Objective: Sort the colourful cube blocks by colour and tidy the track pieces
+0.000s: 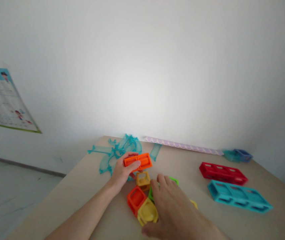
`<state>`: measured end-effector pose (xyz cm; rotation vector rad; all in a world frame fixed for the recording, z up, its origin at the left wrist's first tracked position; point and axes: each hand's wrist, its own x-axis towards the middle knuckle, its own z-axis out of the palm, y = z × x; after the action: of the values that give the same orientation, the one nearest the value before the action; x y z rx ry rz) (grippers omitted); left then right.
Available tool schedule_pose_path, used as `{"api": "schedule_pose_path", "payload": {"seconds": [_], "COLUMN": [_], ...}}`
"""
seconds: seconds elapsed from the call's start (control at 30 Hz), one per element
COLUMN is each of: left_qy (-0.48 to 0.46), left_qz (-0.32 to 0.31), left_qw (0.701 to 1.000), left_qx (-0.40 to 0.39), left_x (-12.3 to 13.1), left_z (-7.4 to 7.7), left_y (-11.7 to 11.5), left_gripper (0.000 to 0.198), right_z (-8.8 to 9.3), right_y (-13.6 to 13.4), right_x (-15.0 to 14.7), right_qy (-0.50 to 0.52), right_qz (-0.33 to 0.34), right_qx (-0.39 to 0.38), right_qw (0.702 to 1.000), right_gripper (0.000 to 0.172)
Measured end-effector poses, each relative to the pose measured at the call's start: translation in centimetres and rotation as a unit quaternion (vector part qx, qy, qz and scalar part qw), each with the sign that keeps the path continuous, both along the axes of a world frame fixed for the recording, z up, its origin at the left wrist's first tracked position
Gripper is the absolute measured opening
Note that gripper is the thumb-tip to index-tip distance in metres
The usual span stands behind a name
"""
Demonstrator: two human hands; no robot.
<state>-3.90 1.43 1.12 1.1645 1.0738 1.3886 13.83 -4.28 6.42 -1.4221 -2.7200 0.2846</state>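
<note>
My left hand (121, 170) is closed around a pair of orange hollow blocks (145, 160) joined end to end, thumb on the near face, held above the table. Over a loose group of hollow cubes reaches my right hand (169, 206), thumb apart from the curved fingers. Partly hidden under it are green cubes (174, 180). Beside it lie an amber cube (143, 179), a red-orange cube (136, 199) and a yellow cube (148, 212). A sliver of another yellow piece (194, 203) shows past the right hand. Whether the right fingertips touch a green cube, I cannot tell.
Translucent teal track pieces (128, 145) lie behind my left hand. On the right rest a red three-window block row (222, 173) and a turquoise one (240, 196). A patterned purple strip (182, 145) runs along the wall, with a dark blue piece (243, 155) in the far corner.
</note>
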Motion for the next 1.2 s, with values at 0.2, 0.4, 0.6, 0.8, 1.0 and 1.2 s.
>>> {"api": "schedule_pose_path", "payload": {"seconds": [0.2,0.4,0.6,0.8,1.0,1.2], "left_qy": [0.018,0.031,0.036,0.04,0.048,0.07], "left_qz": [0.001,0.004,0.006,0.01,0.012,-0.017], "left_qw": [1.0,0.999,0.999,0.999,0.999,0.997], "left_qx": [-0.013,-0.004,-0.011,-0.022,-0.019,0.017], "left_x": [0.1,0.1,0.1,0.1,0.2,0.0], "left_z": [-0.1,-0.6,-0.3,-0.3,-0.7,-0.9], "left_y": [0.1,0.1,0.1,0.3,0.5,0.4], "left_gripper": [0.044,0.045,0.042,0.039,0.038,0.034], "right_z": [1.1,1.7,0.3,-2.5,-3.4,-3.2], "right_y": [0.7,1.0,0.2,0.1,0.5,0.4], "right_x": [0.8,1.4,0.6,-1.6,-2.1,-1.6], "right_qy": [-0.035,-0.015,0.038,0.076,0.079,0.134], "right_qz": [0.034,0.04,0.049,0.088,0.081,0.103], "right_qx": [-0.023,-0.036,0.013,0.056,0.072,0.089], "right_qw": [0.999,0.998,0.998,0.992,0.991,0.982], "right_gripper": [0.07,0.063,0.057,0.035,0.026,0.012]}}
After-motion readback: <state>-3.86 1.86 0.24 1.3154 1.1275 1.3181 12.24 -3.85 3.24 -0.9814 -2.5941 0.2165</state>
